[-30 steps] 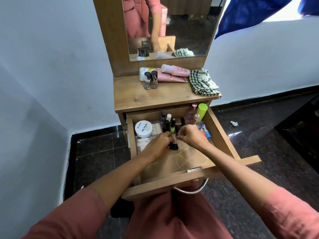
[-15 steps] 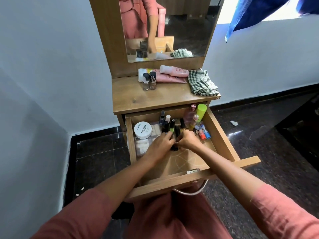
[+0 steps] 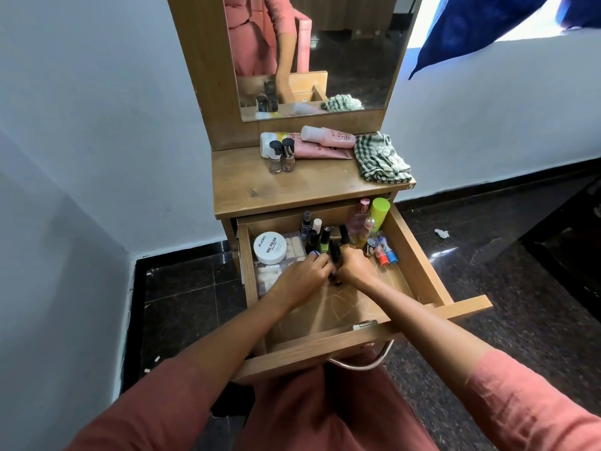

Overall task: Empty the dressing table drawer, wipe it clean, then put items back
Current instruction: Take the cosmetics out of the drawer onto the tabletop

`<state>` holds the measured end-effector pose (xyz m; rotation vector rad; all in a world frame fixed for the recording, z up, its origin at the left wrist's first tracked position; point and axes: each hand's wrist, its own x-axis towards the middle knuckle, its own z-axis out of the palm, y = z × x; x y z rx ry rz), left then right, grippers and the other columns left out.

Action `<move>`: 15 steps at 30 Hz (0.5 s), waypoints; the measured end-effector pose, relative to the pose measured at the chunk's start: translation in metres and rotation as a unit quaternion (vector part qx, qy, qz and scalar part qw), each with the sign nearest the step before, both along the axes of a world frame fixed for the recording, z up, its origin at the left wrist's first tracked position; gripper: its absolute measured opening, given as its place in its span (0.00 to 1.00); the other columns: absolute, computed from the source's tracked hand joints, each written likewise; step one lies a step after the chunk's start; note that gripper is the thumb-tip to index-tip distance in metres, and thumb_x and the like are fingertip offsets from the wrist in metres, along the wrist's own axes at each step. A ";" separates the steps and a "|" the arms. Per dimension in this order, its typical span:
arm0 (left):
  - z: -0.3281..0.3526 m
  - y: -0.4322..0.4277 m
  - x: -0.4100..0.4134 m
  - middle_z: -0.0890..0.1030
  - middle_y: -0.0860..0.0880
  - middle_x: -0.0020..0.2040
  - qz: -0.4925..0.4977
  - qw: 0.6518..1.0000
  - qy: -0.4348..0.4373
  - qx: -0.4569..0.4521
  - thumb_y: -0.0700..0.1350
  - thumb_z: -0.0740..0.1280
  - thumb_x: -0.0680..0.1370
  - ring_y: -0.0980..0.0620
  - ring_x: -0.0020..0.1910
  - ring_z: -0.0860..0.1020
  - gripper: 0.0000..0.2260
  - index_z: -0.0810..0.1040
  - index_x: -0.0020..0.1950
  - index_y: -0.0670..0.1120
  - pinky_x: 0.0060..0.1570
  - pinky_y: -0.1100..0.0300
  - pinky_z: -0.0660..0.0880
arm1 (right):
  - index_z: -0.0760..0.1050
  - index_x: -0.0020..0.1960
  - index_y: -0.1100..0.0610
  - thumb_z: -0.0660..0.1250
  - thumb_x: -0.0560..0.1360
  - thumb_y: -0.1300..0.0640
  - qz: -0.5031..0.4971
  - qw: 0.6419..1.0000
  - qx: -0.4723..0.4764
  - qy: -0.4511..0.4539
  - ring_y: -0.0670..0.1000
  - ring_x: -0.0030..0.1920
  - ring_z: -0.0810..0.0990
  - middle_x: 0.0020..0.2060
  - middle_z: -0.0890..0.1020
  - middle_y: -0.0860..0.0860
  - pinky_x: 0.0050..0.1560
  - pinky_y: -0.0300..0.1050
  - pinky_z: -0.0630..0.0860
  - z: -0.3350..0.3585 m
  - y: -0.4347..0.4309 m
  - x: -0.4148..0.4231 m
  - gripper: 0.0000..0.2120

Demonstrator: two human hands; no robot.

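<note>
The wooden drawer [image 3: 419, 265] of the dressing table stands pulled out. At its back are several nail polish bottles [image 3: 320, 237], a white round tub [image 3: 270, 248], a green tube [image 3: 380, 211] and small red and blue sticks [image 3: 385, 255]. My left hand [image 3: 304, 275] and my right hand [image 3: 354, 266] meet in the middle of the drawer, fingers curled round dark nail polish bottles [image 3: 335, 255] between them. Two more polish bottles [image 3: 281, 156] and pink tubes [image 3: 325, 143] sit on the tabletop.
A checked cloth [image 3: 382, 162] lies crumpled at the tabletop's right back. The mirror [image 3: 315, 50] rises behind it. White walls close in on the left and behind. Dark tiled floor surrounds the table, with a scrap of paper [image 3: 441, 233] on the right.
Both hands have moved a little deeper into the drawer, toward the cluster of bottles at the back, still together around the dark bottles.
</note>
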<state>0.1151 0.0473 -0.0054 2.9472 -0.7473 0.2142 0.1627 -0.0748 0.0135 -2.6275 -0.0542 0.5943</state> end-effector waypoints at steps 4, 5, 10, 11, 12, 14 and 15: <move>0.004 0.001 0.002 0.78 0.42 0.51 0.038 0.997 -0.012 -0.062 0.35 0.65 0.73 0.46 0.50 0.78 0.10 0.77 0.53 0.39 0.41 0.54 0.79 | 0.74 0.54 0.63 0.66 0.73 0.55 -0.010 1.000 0.004 -0.011 0.60 0.53 0.79 0.53 0.79 0.60 0.49 0.49 0.76 0.001 -0.003 -0.002 0.14; 0.004 0.001 0.003 0.76 0.42 0.55 0.065 0.993 0.025 -0.099 0.37 0.62 0.76 0.45 0.53 0.76 0.10 0.75 0.57 0.39 0.46 0.53 0.77 | 0.75 0.53 0.63 0.67 0.73 0.55 -0.016 1.000 0.010 -0.008 0.59 0.52 0.80 0.51 0.80 0.59 0.46 0.48 0.75 0.002 -0.004 -0.002 0.14; 0.012 0.003 0.007 0.80 0.42 0.54 0.210 0.913 0.054 -0.346 0.39 0.67 0.74 0.47 0.52 0.78 0.12 0.78 0.57 0.39 0.49 0.65 0.70 | 0.79 0.43 0.63 0.69 0.69 0.64 -0.033 0.997 0.074 0.019 0.53 0.45 0.81 0.47 0.83 0.60 0.50 0.50 0.79 0.005 -0.014 0.001 0.03; 0.014 0.002 0.007 0.81 0.42 0.53 0.222 0.902 0.052 -0.367 0.39 0.67 0.74 0.47 0.51 0.79 0.12 0.79 0.57 0.39 0.49 0.65 0.71 | 0.78 0.40 0.62 0.69 0.70 0.65 -0.032 0.994 0.100 0.016 0.52 0.43 0.81 0.45 0.83 0.59 0.49 0.49 0.79 0.007 -0.016 0.001 0.01; 0.017 0.002 0.007 0.82 0.42 0.52 0.230 0.891 0.048 -0.388 0.40 0.68 0.73 0.47 0.51 0.80 0.12 0.79 0.56 0.40 0.49 0.64 0.72 | 0.77 0.37 0.60 0.69 0.70 0.65 -0.033 0.991 0.126 0.008 0.51 0.41 0.80 0.42 0.82 0.58 0.46 0.47 0.79 0.010 -0.017 0.001 0.03; 0.025 0.002 0.009 0.83 0.43 0.50 0.253 0.866 0.047 -0.430 0.41 0.69 0.73 0.48 0.49 0.81 0.12 0.80 0.55 0.40 0.49 0.61 0.75 | 0.77 0.37 0.58 0.70 0.70 0.62 -0.033 0.984 0.177 -0.012 0.46 0.34 0.78 0.36 0.80 0.54 0.36 0.37 0.78 0.016 -0.019 0.001 0.04; 0.030 0.002 0.010 0.84 0.43 0.50 0.259 0.854 0.051 -0.448 0.41 0.69 0.73 0.49 0.49 0.81 0.12 0.80 0.55 0.40 0.50 0.59 0.77 | 0.77 0.38 0.57 0.70 0.70 0.61 -0.032 0.980 0.197 -0.025 0.44 0.32 0.77 0.33 0.79 0.51 0.31 0.31 0.75 0.020 -0.019 0.001 0.04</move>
